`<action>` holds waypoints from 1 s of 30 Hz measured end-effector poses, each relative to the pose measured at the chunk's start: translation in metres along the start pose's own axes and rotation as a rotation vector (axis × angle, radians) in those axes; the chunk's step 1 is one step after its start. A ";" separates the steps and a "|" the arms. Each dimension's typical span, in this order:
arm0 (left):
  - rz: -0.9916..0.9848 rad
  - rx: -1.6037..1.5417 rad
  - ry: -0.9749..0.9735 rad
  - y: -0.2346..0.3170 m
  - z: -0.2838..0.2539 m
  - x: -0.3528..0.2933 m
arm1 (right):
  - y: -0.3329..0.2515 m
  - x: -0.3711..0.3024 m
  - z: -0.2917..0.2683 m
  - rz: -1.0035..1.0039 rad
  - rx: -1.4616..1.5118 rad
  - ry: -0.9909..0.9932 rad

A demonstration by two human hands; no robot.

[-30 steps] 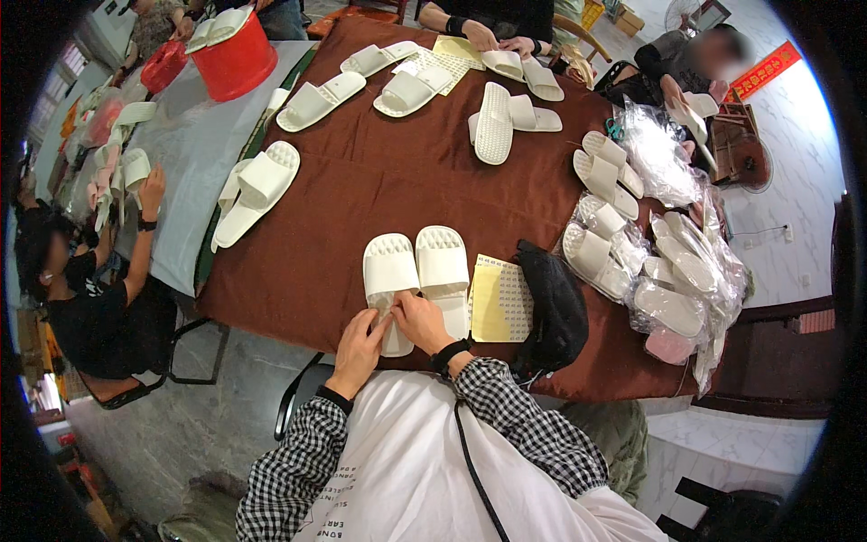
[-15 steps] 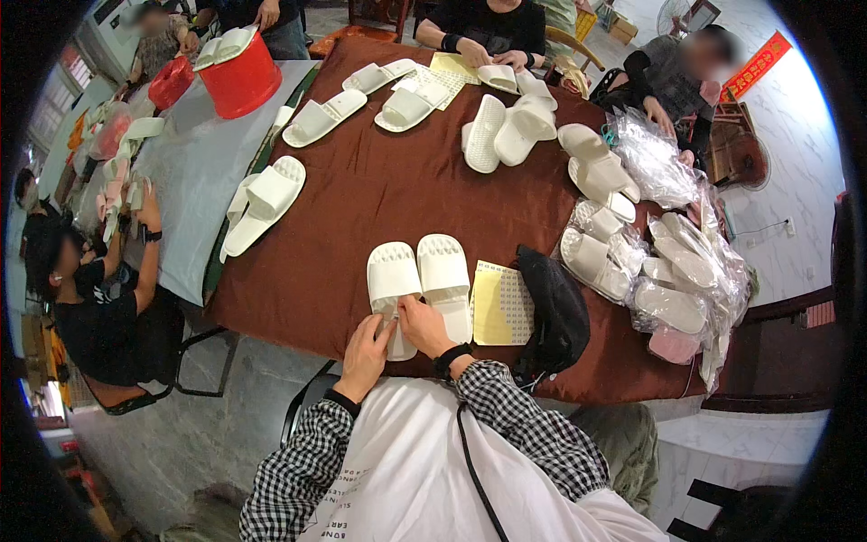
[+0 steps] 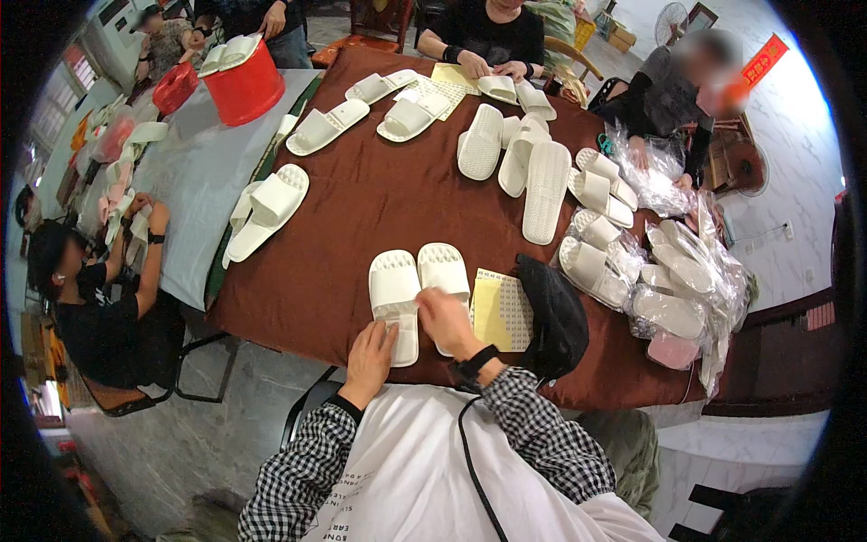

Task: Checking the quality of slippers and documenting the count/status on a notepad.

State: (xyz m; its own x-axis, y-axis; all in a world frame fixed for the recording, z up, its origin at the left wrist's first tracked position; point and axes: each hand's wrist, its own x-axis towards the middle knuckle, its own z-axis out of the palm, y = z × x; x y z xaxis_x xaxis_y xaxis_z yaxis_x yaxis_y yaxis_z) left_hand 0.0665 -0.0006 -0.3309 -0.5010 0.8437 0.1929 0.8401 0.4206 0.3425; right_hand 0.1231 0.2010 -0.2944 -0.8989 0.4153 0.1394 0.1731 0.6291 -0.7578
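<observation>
A pair of white slide slippers lies side by side on the brown cloth in front of me: the left slipper point(image 3: 394, 271) and the right slipper point(image 3: 442, 262), toes pointing away. My left hand point(image 3: 368, 357) rests against the left slipper's near left side, fingers stretched out along its footbed. Over the right slipper's strap is my right hand point(image 3: 442, 318), its fingers curled and smeared by motion, so anything in them is hidden. Just right of the pair, a yellow sheet with rows of small pale labels point(image 3: 502, 312) lies partly beneath a black cloth item point(image 3: 553, 316).
The brown-covered table point(image 3: 379, 199) bears more white slippers, including a sole-up one point(image 3: 546, 194). Plastic-wrapped slippers point(image 3: 596, 262) pile up on the right. A red stool point(image 3: 242, 86) stands on the grey table at left. Other people work around both tables.
My right hand has moved from the left slipper rightward over the right one. My left hand has stayed nearly in place. Farther off, a sole-up slipper now lies beside the centre-right group.
</observation>
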 end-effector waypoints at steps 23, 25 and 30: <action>0.025 -0.053 -0.093 -0.031 -0.032 0.092 | 0.010 0.034 -0.120 0.103 -0.207 -0.371; -0.116 -0.080 -0.128 -0.033 -0.033 0.083 | 0.011 0.022 -0.118 0.215 -0.163 -0.101; 0.034 0.022 0.109 -0.035 -0.027 0.078 | 0.025 0.000 -0.097 0.256 -0.089 -0.012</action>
State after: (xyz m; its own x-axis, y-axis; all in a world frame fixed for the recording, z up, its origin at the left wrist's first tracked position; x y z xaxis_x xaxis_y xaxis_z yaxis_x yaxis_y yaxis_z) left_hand -0.0079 0.0418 -0.3027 -0.4909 0.8166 0.3037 0.8607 0.4007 0.3139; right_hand 0.1663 0.2805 -0.2512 -0.8262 0.5604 -0.0573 0.4294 0.5606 -0.7080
